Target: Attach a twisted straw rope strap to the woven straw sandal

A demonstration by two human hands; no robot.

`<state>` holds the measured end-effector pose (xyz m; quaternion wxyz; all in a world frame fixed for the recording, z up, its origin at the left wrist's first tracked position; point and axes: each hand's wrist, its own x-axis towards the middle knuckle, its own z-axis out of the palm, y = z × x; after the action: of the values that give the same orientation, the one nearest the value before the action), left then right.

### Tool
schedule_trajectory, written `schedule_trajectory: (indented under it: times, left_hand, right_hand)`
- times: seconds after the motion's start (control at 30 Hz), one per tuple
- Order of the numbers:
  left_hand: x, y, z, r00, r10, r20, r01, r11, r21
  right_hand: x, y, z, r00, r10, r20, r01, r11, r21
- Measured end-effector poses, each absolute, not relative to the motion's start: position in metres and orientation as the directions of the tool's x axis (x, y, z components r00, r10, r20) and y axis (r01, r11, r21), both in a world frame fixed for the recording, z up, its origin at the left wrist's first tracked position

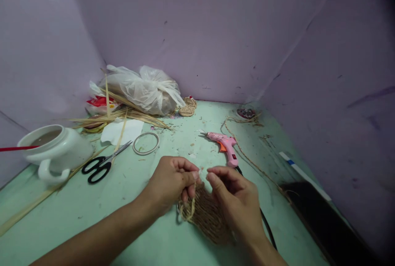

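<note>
Above a brown coiled fibre piece point(210, 216) on the table, my left hand point(173, 179) pinches a pale twisted cord point(194, 206) between thumb and fingers. The cord hangs in a loop over the left side of the brown piece. My right hand point(236, 196) is just to the right, thumb and forefinger tips drawn close together; whatever lies between them is too small to make out. Both hands' fingertips nearly meet. Just beyond them lies a pink glue gun point(226, 144) with an orange trigger, its nozzle pointing left.
Black-handled scissors point(105, 163), a tape ring point(146, 143) and a white mug point(58, 150) are at the left. Behind are a plastic bag point(145, 89), dry straw strips point(132, 114) and a woven piece point(188, 107). A dark panel point(321, 220) and thin ruler-like strip point(304, 175) lie right.
</note>
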<state>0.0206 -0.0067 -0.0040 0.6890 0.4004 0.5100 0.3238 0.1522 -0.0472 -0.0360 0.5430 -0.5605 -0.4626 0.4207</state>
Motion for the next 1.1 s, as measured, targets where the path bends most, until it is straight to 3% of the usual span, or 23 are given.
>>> schedule_trajectory:
  times: [0.1, 0.2, 0.53, 0.8, 1.1]
  left_hand:
    - [0.022, -0.008, -0.001, 0.211, 0.878, -0.429, 0.079, 0.423, 0.903]
    - [0.025, -0.013, 0.003, 0.176, 0.890, -0.421, 0.170, 0.393, 0.904]
    - [0.028, -0.022, 0.006, 0.146, 0.946, -0.289, 0.300, 0.236, 0.924]
    - [0.028, -0.020, 0.003, 0.198, 0.911, -0.362, 0.303, 0.294, 0.907]
    - [0.025, -0.025, -0.001, 0.233, 0.948, -0.217, 0.420, 0.104, 0.902]
  right_hand:
    - [0.152, -0.053, -0.034, 0.202, 0.941, 0.272, 0.345, 0.191, -0.919]
    - [0.150, -0.056, -0.033, 0.130, 0.908, 0.399, 0.454, 0.303, -0.838]
    - [0.149, -0.057, -0.028, 0.095, 0.918, 0.385, 0.490, 0.294, -0.821]
    - [0.151, -0.055, -0.026, 0.086, 0.947, 0.309, 0.505, 0.226, -0.833]
    - [0.148, -0.055, -0.026, 0.128, 0.966, 0.225, 0.469, 0.141, -0.872]
